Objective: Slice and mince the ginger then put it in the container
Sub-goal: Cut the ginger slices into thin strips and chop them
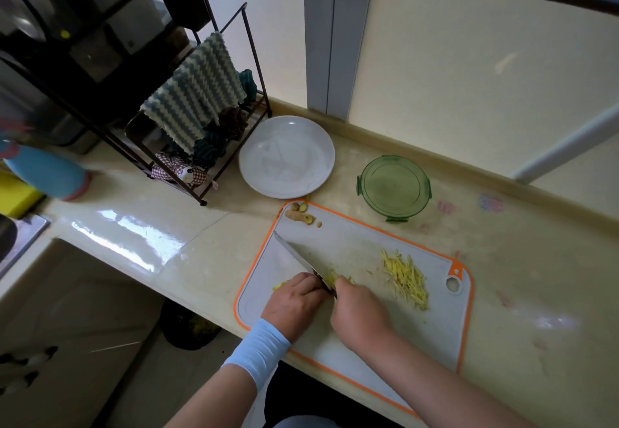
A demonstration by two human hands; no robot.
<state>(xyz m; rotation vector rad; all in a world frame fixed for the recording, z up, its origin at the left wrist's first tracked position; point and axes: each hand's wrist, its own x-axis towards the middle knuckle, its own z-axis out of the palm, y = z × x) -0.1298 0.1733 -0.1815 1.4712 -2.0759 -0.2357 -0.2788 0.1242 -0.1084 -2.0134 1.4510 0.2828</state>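
Ginger (331,277) in left grip (294,300), knife (296,255) in right grip (360,313); plate (286,158), container (394,186) beyond board (355,243).

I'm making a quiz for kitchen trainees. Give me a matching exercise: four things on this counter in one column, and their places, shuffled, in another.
Things
1 white plate
2 green container
3 ginger strips
4 knife

Places
A on the right half of the cutting board
B gripped by the right hand
C nearest the striped cloth
D on the counter, right of the plate

Pairs: 1-C, 2-D, 3-A, 4-B
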